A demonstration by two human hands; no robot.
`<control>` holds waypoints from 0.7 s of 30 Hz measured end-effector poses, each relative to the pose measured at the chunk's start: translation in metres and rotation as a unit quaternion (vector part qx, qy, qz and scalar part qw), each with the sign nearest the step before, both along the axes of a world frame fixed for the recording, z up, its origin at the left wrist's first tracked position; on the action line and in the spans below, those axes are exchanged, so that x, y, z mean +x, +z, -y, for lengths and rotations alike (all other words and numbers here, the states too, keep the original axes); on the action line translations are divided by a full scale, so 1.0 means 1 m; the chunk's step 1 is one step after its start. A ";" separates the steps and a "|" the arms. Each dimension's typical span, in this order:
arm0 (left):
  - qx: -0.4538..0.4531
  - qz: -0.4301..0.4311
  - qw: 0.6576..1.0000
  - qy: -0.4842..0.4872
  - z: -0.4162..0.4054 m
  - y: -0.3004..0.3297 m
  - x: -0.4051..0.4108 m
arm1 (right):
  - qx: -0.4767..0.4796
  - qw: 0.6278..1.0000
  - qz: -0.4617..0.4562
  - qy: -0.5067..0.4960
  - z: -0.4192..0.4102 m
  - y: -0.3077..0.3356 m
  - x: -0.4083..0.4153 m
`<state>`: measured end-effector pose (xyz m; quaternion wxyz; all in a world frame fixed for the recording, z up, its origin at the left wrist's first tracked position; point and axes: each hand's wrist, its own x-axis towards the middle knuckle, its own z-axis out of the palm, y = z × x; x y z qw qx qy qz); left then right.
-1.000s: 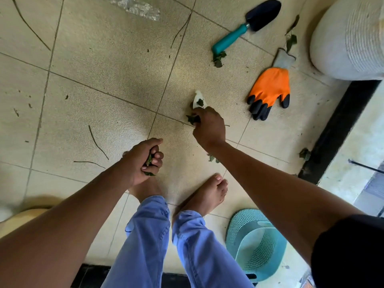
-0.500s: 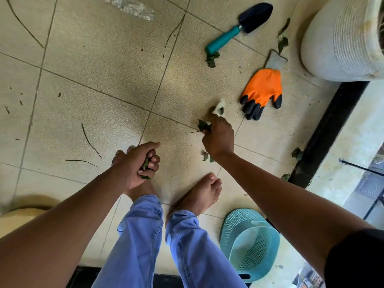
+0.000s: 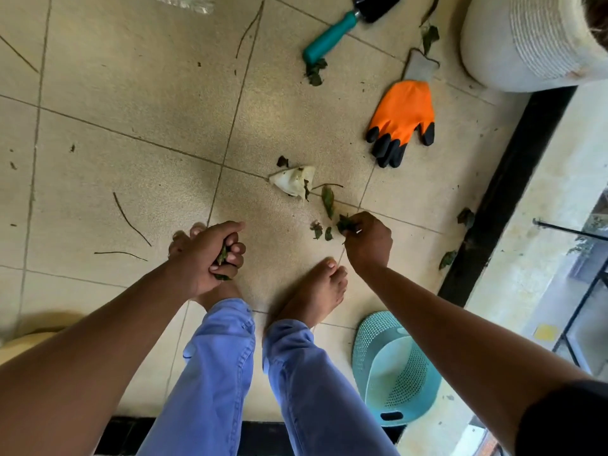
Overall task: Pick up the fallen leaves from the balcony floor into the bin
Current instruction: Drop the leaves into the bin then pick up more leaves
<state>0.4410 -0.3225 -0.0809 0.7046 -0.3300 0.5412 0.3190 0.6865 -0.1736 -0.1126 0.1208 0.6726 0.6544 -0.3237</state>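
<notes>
1. The left hand (image 3: 210, 255) is a closed fist around a wad of green leaves, a few tips poking out between the fingers. It hangs low over the left foot and seems to act as a store, so that the other hand is free to pick.
2. The right hand (image 3: 367, 240) is down at the floor (image 3: 131, 110), its fingertips pinched on a small clump of leaves (image 3: 343, 222) just ahead of the right foot. The narrow pinch suits thin, flat scraps that lie tight on tile.
3. Loose leaves remain close by: two small bits (image 3: 321, 230) just beside that hand, a longer leaf (image 3: 328, 200) a little further out, and a pale crumpled scrap (image 3: 292, 181) on the grout line.
4. More lie further off: a dark clump (image 3: 315, 70) touching the end of the teal trowel (image 3: 342, 26), some by the cuff of the orange glove (image 3: 403, 116), and a few along the black sill (image 3: 506, 179) at the right.
5. The bin is probably the teal perforated basket (image 3: 394, 373) lying on the floor to the right of the right foot, behind both hands; I cannot see any leaves in it.
6. My judgement: gathering is partway done. Working outward from the feet keeps reaches short, and the fist will need emptying into the basket before it spills.
</notes>
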 end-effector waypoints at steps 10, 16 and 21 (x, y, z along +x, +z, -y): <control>-0.007 -0.003 0.999 -0.038 -0.007 0.004 0.018 | 0.041 0.955 -0.021 0.293 -0.015 -0.036 -0.017; -0.013 -0.006 0.998 -0.057 -0.008 0.004 0.021 | 0.054 0.973 -0.046 0.219 -0.026 -0.041 -0.009; -0.010 -0.005 0.997 -0.070 -0.011 0.005 0.024 | 0.047 0.989 -0.068 -0.120 -0.049 -0.025 0.025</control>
